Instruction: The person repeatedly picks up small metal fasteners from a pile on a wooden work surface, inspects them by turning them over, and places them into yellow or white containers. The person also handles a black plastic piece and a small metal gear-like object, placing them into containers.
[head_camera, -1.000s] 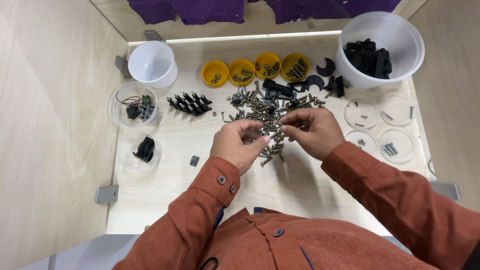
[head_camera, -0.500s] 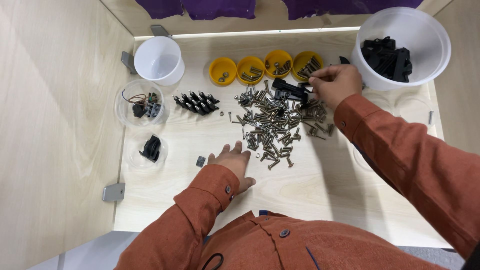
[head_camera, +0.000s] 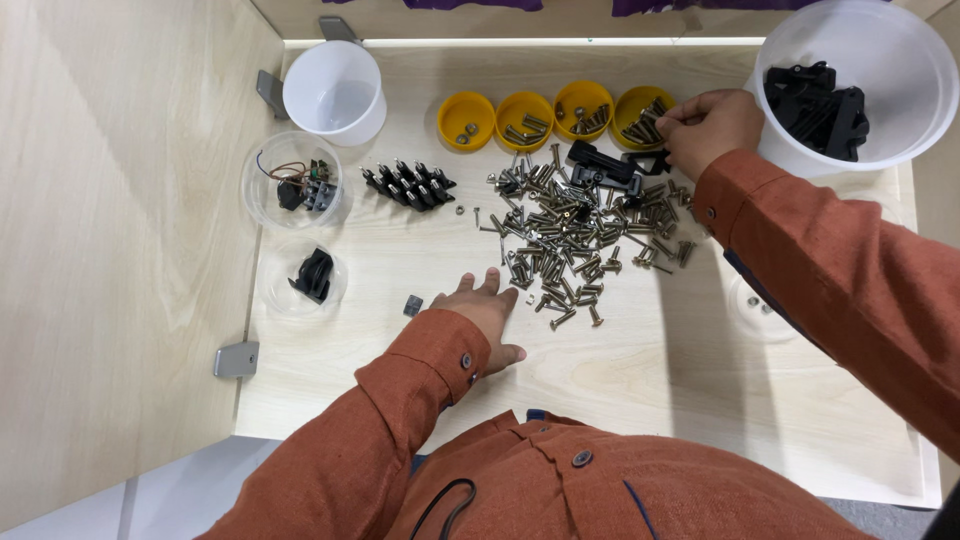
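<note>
- The right hand (head_camera: 708, 128) hovers with pinched fingertips over the rightmost small yellow plastic cup (head_camera: 640, 110), which holds a few screws; whether anything sits in the pinch cannot be told
- The left hand (head_camera: 488, 318) lies flat and open on the pale wooden tabletop (head_camera: 650, 380), holding nothing, fingertips touching the near edge of the loose pile of silver metal screws (head_camera: 575, 225)
- The pile lies between the two hands, well apart from the right pinch
- Risk, as a judgement: the right orange sleeve (head_camera: 800, 250) hangs just over the pile's far side and could drag screws
- The large white plastic tub of black parts (head_camera: 860, 90) sits just beside the right hand; a knock could shift it
</note>
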